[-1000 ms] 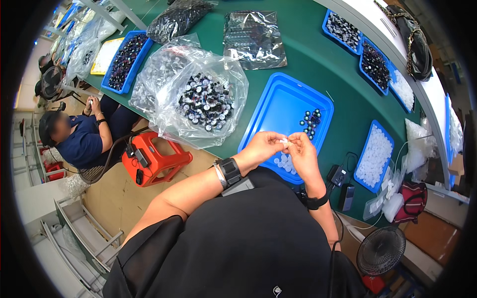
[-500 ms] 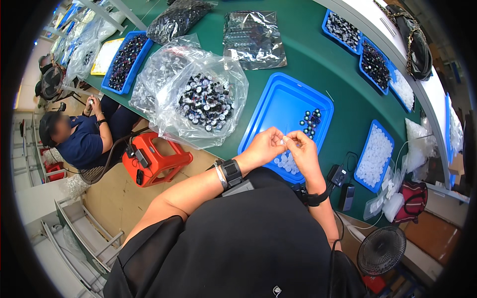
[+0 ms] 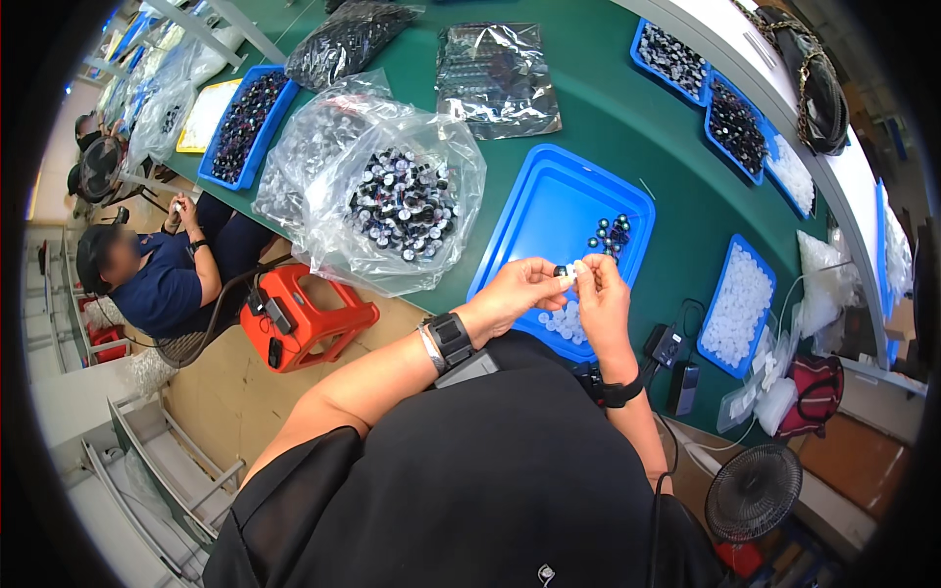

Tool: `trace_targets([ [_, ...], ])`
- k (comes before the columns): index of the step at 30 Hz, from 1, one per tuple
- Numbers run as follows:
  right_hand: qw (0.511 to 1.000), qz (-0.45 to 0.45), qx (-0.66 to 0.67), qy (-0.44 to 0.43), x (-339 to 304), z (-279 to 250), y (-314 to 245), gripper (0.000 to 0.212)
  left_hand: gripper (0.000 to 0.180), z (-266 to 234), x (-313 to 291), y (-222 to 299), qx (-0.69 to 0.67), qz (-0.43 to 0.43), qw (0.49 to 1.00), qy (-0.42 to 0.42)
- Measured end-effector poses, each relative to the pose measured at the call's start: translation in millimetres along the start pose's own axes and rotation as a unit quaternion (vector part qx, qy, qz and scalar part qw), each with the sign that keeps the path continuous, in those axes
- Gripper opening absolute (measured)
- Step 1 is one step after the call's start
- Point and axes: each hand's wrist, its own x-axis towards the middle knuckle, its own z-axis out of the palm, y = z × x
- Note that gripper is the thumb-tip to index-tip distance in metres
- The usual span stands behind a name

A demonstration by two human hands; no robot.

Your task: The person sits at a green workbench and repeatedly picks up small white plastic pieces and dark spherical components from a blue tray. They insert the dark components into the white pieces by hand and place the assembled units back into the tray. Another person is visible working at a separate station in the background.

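Over a blue tray, my two hands meet fingertip to fingertip. My left hand is closed in a pinch on a small dark round piece. Right against it, a small white plastic piece sits between the fingertips of my right hand, also pinched. Fingers partly cover both pieces, so whether they are joined is hidden. Inside the tray, shiny dark round pieces lie at the right side and white pieces lie at the near end, partly behind my hands.
Left of the tray stands an open clear bag of black-and-clear pieces. A blue tray of white pieces is at the right, beside black adapters. A flat plastic packet lies farther back. A person sits at left, past a red stool.
A dark round piece now shows between my fingertips, together with the white one. My right hand has turned slightly more upright, and both hands stay over the tray.
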Motion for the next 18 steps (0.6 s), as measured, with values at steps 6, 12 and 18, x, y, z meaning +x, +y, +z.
trace_targets([
  [6, 0.977, 0.068, 0.192, -0.068, 5, -5, 6, 0.008, 0.033, 1, -2, 4, 0.030, -0.014, 0.999, 0.002],
  [12, 0.998, -0.015, 0.059, -0.002, 1, -3, -7, 0.006, 0.029, 4, -1, 1, -0.013, 0.037, 0.999, -0.003],
  [18, 0.993, -0.098, -0.052, 0.026, -3, -3, -7, 0.005, 0.029, 3, -3, 10, 0.061, 0.003, 0.998, -0.014],
])
